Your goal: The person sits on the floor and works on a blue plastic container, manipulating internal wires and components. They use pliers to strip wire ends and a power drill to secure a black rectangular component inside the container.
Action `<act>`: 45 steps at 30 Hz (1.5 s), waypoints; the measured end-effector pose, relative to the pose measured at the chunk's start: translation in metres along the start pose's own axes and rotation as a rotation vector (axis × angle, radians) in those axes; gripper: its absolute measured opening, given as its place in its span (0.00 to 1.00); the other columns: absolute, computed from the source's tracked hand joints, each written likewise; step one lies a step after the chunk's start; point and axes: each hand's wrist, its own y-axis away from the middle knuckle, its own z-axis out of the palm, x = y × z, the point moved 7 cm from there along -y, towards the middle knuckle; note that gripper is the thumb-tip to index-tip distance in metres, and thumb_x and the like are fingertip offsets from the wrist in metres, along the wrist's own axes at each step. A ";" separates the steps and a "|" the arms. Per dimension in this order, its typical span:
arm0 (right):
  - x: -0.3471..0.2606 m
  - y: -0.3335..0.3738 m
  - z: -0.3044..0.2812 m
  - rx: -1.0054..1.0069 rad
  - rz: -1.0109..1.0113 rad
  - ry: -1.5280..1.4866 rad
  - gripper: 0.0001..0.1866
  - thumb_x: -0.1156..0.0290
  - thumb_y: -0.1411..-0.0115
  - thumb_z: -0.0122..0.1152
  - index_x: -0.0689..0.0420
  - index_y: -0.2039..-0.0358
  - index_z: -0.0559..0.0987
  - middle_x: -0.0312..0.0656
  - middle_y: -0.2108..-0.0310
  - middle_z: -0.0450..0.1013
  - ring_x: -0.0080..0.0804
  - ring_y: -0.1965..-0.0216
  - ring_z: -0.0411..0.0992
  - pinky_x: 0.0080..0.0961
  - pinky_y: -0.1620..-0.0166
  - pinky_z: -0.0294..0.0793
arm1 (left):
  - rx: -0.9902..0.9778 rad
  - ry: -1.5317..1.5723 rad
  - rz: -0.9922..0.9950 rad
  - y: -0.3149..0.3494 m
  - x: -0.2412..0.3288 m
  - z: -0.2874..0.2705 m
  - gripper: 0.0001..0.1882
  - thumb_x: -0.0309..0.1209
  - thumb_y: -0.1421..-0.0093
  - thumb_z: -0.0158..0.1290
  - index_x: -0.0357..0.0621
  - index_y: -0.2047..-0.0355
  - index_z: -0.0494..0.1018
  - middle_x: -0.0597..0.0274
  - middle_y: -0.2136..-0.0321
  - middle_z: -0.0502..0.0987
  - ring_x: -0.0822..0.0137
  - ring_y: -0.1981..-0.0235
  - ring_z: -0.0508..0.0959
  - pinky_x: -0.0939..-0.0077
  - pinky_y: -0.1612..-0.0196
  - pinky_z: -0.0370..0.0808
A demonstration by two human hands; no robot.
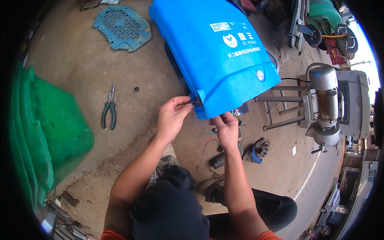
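Observation:
A large blue plastic backpack sprayer tank [216, 52] lies tilted on the ground in front of me. My left hand [173, 114] is at its lower left corner, thumb and forefinger pinched on a thin dark piece. That piece meets a small black fitting [197, 101] set in the corner; its exact kind is too small to make out. Beneath the tank's near edge, my right hand [226, 130] has its fingers curled, the tips partly hidden by the tank. Thin coloured wires [237, 113] show beside those fingers.
Long-nose pliers [109, 107] and a small black ring [137, 89] lie on the ground at left. Beyond are a teal plastic grate [122, 29] and a green bin [60, 132]. Work gloves [260, 150] and a dark cylindrical tool [218, 161] lie at right, near a motorised machine [326, 104].

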 end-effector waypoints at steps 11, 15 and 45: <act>-0.003 -0.013 0.010 -0.071 -0.080 0.236 0.10 0.75 0.38 0.57 0.65 0.57 0.79 0.42 0.63 0.78 0.28 0.61 0.74 0.28 0.56 0.73 | -0.021 -0.126 0.079 -0.001 0.003 0.012 0.12 0.18 0.39 0.57 0.30 0.55 0.75 0.56 0.63 0.81 0.72 0.62 0.80 0.80 0.57 0.77; -0.011 -0.007 0.012 -0.166 -0.147 0.278 0.16 0.71 0.42 0.65 0.63 0.55 0.78 0.46 0.58 0.77 0.33 0.57 0.74 0.30 0.52 0.72 | 0.006 -0.176 0.165 0.001 0.009 0.014 0.11 0.21 0.39 0.57 0.30 0.56 0.76 0.56 0.66 0.82 0.75 0.66 0.80 0.81 0.62 0.77; -0.051 -0.009 0.033 -0.138 -0.349 0.612 0.16 0.73 0.55 0.68 0.61 0.63 0.79 0.53 0.65 0.78 0.51 0.61 0.77 0.39 0.58 0.75 | 0.147 -0.561 0.687 0.009 0.028 0.024 0.04 0.17 0.43 0.58 0.32 0.66 0.79 0.54 0.64 0.81 0.67 0.68 0.82 0.75 0.64 0.78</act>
